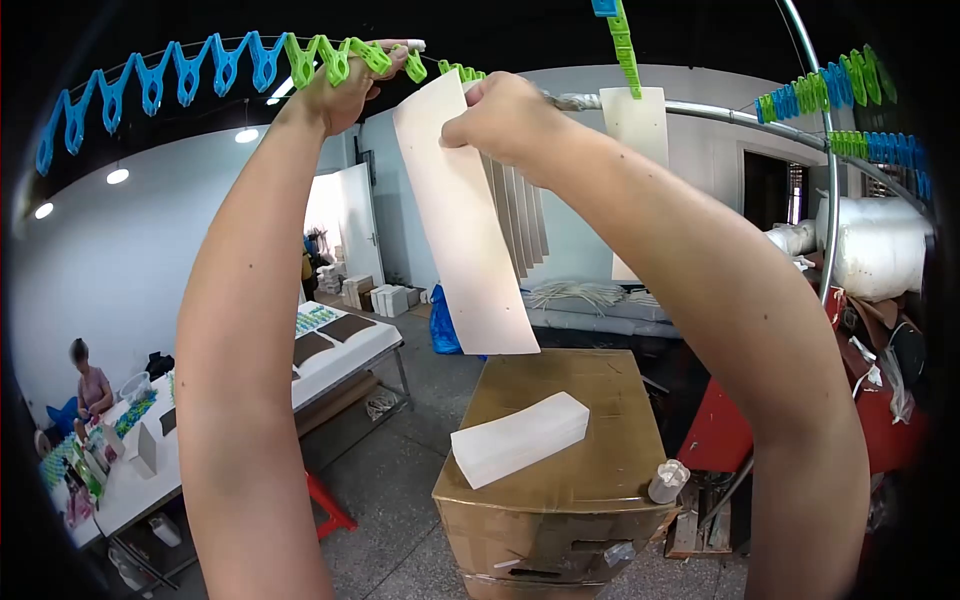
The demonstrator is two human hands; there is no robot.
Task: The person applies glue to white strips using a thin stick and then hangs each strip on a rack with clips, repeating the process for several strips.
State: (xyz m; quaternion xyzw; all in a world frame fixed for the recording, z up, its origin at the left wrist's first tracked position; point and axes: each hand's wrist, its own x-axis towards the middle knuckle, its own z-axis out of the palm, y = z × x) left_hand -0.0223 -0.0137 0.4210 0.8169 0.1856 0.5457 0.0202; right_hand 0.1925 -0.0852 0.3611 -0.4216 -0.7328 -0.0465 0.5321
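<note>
My right hand [505,120] pinches the upper edge of a long white card strip [465,220], which hangs down at a slight tilt and has small holes near its lower end. Raised at the upper left, my left hand [345,95] has its fingers bent around a green spring clip [370,56]; its fingertips are partly hidden. One fingertip wears a white covering. More green clips and a row of blue clips [188,75] hang along the curved wire beside it. Behind my right hand, several similar strips [520,215] hang in a row.
A cardboard box [550,380] below carries a stack of white strips [520,437] and a small clear roll [668,481]. Another strip [636,125] hangs from green clips. A metal frame [832,220] stands right. At left, a person [93,385] sits by a white table [345,352].
</note>
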